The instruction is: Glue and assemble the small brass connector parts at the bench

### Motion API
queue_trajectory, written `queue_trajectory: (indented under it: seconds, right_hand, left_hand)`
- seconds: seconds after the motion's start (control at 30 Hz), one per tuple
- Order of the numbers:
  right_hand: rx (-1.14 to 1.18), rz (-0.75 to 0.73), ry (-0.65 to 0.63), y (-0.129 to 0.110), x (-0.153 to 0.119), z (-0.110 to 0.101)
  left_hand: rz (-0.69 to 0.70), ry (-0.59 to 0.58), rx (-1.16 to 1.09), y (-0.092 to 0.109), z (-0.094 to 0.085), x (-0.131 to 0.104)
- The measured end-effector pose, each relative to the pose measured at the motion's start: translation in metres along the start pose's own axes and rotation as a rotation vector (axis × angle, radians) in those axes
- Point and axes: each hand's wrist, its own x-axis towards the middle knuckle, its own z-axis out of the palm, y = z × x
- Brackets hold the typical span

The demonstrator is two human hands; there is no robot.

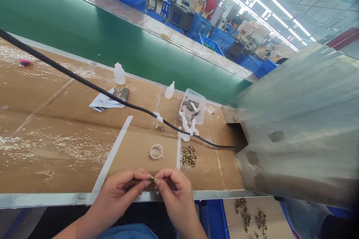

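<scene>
My left hand [123, 190] and my right hand [175, 190] meet over the bench's front edge. Between their fingertips they pinch a small brass-coloured metal part [152, 179] with a dark section, one hand at each end. Its exact kind is too small to make out. Just beyond the hands stands a small clear round cup [155, 152] with a thin stick leaning in it. A pile of small brass and dark parts [189, 156] lies to the right of the cup. Farther back, a couple of loose small parts [159, 127] rest near the cable.
A black cable [134, 107] crosses the cardboard-covered bench [56, 138]. Behind it are two white squeeze bottles [119, 74], a folded cloth [121, 94] and a clear plastic box [202, 110]. A metal housing [297, 130] bounds the right. A green conveyor belt [112, 44] runs behind.
</scene>
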Motion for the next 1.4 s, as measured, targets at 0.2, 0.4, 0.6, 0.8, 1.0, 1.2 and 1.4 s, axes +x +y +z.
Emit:
queue_trajectory:
  seconds: [0.2,0.4,0.6,0.8,1.0,1.2,1.4]
  right_hand:
    - [0.02,0.013,-0.016,0.0,-0.002,0.001]
    - [0.025,0.026,-0.014,0.003,-0.002,0.001]
    - [0.154,0.11,-0.023,0.008,-0.002,0.004]
    - [0.147,0.162,-0.025,0.007,-0.004,0.003]
    - [-0.063,0.09,0.027,0.005,-0.007,0.004]
    - [-0.099,0.064,0.047,0.007,-0.005,0.008]
    - [-0.21,-0.039,0.031,0.008,-0.001,0.004]
  left_hand:
    - [-0.011,-0.03,-0.007,0.0,0.001,-0.001]
    - [0.032,-0.033,0.098,-0.005,-0.001,-0.002]
    - [0.061,-0.064,0.196,-0.005,-0.001,0.0]
    - [0.118,-0.056,0.292,-0.001,0.001,-0.002]
    - [0.162,-0.028,0.369,-0.004,0.003,-0.003]
    - [0.212,-0.034,0.441,-0.011,0.002,-0.003]
    - [0.168,-0.025,0.477,-0.013,0.003,-0.004]
